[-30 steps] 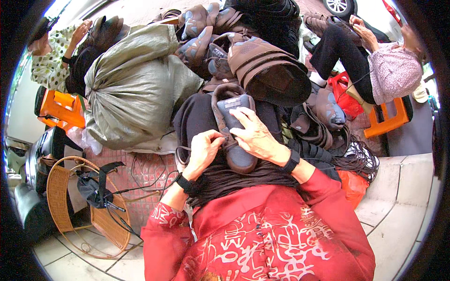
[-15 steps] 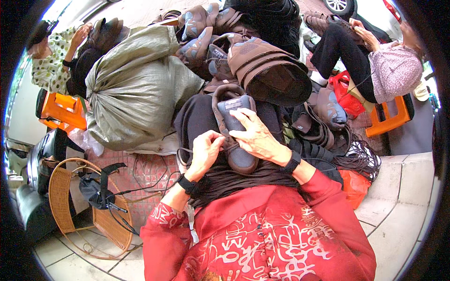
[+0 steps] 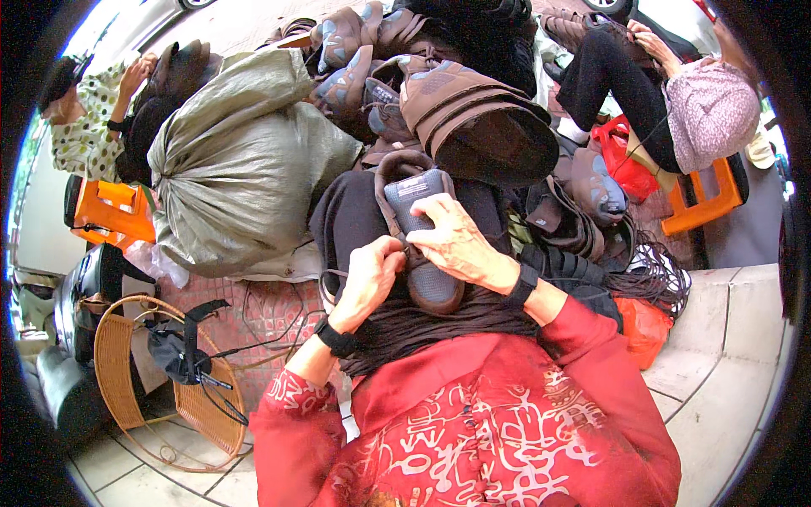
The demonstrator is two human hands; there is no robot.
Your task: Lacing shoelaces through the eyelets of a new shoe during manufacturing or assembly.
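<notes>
On my lap lies a brown and blue-grey lace-up shoe [image 3: 435, 289], toe toward me, its tongue raised at the far end. My left hand [image 3: 370, 277] is closed in a pinch at the shoe's left edge. A thin dark shoelace [image 3: 332, 272] loops out from its fingers to the left. My right hand [image 3: 460, 243] lies over the middle of the shoe, its thumb and fingers bent and gripping around the lacing area. The fingers cover most of the eyelets. What sits right between the fingertips is too small to make out.
Stacked brown shoes [image 3: 481, 118] rise beyond my knees. A bulging grey-green sack [image 3: 245, 160] stands at left, with a wicker chair [image 3: 127, 372] nearer. Bundled laces [image 3: 650, 279] and a red bag [image 3: 642, 329] lie at right. Two other people sit on either side, handling shoes.
My right hand's fingers have drawn back from the tongue and bent more toward the thumb. My left hand stays pinched in nearly the same place. The whole view has shifted slightly.
</notes>
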